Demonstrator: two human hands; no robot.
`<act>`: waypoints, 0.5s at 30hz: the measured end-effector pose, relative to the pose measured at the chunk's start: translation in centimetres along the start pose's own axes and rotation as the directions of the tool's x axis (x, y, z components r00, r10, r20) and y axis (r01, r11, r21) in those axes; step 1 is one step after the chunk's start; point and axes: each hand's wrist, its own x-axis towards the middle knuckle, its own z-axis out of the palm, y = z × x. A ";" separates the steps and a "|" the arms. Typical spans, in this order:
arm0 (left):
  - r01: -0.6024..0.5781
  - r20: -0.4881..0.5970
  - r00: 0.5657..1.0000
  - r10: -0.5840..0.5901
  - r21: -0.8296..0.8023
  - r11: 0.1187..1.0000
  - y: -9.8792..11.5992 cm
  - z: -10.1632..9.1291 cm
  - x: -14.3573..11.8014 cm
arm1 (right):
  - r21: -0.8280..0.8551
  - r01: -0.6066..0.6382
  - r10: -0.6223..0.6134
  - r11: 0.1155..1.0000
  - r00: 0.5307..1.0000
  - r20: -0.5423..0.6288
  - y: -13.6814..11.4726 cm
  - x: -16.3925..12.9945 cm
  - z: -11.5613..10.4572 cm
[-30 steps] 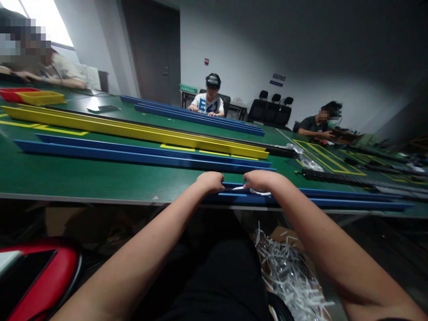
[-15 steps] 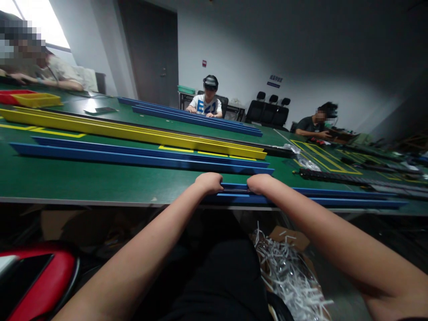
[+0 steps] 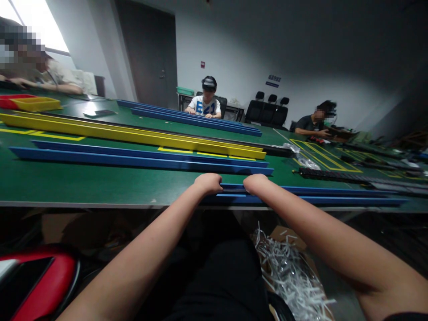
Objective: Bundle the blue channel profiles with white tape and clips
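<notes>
I have both hands on the near blue rail at the bench edge: left hand and right hand side by side, fingers curled over it, its long axis running off rightward.

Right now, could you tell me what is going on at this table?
A person seated at the green table has both hands on the near end of a long blue channel lying along the table's front edge. The left hand and right hand are curled over it, close together. More blue channels and a yellow one lie further back. Other people sit at the far side and ends.
</notes>
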 end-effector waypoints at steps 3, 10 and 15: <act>0.005 0.010 1.000 -0.005 0.002 1.000 0.1 0.0 0.0 | 0.025 -0.024 0.025 0.999 0.999 -0.032 -0.3 0.3 0.3; -0.012 0.030 0.999 0.011 0.033 0.999 0.8 -0.2 0.3 | 0.082 -0.081 0.085 0.993 0.995 -0.043 -0.5 1.1 1.0; -0.062 0.045 0.997 0.060 0.058 0.996 1.5 -0.3 0.8 | 0.174 -0.055 0.069 0.983 0.995 -0.078 -0.6 1.4 1.2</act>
